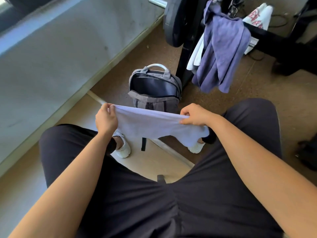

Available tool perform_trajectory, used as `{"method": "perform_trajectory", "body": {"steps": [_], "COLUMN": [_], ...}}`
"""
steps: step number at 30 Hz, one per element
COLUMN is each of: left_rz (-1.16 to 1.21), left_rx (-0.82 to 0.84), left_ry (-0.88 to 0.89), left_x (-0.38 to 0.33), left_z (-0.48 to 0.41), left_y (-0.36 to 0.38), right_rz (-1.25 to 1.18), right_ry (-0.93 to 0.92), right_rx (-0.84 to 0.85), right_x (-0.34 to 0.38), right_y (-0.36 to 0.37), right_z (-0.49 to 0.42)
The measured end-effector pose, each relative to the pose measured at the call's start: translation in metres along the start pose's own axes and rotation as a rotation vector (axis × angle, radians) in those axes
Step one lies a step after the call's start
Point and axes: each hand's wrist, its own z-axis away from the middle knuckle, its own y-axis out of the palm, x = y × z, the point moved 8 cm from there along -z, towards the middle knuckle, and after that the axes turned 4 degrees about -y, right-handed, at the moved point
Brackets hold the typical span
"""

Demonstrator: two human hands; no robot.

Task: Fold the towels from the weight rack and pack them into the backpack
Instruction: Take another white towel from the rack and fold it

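The person sits with knees apart, and both hands are busy with one pale white cloth towel. The left hand pinches one upper corner with curled fingers, and the right hand pinches the opposite end, thumb and fingers closed on the cloth. The top edge is stretched between them above the knees and the rest hangs down in a loose drape. It looks like a first fold in progress, since the lower edge is uneven and not yet brought up.

The grey fabric backpack stands upright on the brown floor just beyond the towel, with its main compartment unzipped and gaping. The dark lining shows and no towel is visible inside, so packing seems not to have begun.

On the black metal weight rack, beside a black weight plate, a large purple cloth towel hangs in loose folds. A plain white towel peeks out under its left edge. Farther right, a white towel with red print lies over the rack's bar.

By this view the task is at an early stage: one towel is in hand and unfinished, at least three wait on the rack, and all must be folded and placed in the backpack.
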Motion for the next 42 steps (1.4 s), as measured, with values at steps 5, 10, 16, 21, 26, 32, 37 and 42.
{"method": "perform_trajectory", "body": {"steps": [5, 10, 16, 21, 26, 32, 37, 42], "left_rz": [-0.048, -0.144, -0.296, -0.142, 0.203, 0.501, 0.671, 0.776], "left_rx": [0.013, 0.057, 0.035, -0.006, 0.141, 0.443, 0.723, 0.790], "left_ry": [-0.056, 0.064, 0.085, -0.087, -0.129, -0.071, 0.031, 0.040], "left_x": [0.009, 0.001, 0.017, 0.026, 0.013, -0.037, -0.069, -0.075], "left_z": [-0.010, -0.034, -0.057, -0.053, -0.034, 0.046, 0.114, 0.130], "left_y": [-0.002, -0.012, -0.027, -0.028, -0.012, 0.021, 0.047, 0.056], "right_rz": [0.032, 0.016, -0.114, -0.262, -0.637, -1.032, -1.260, -1.228], "right_ry": [0.174, 0.307, 0.330, 0.355, 0.398, 0.361, 0.103, 0.009], "right_rx": [-0.102, -0.295, -0.492, -0.668, -0.527, -0.343, -0.183, -0.132], "right_x": [-0.032, -0.052, -0.054, -0.056, -0.045, 0.009, 0.066, 0.078], "right_y": [-0.017, -0.044, -0.056, -0.067, -0.042, -0.005, 0.023, 0.034], "right_z": [0.000, 0.009, 0.015, 0.025, 0.020, 0.022, 0.028, 0.031]}}
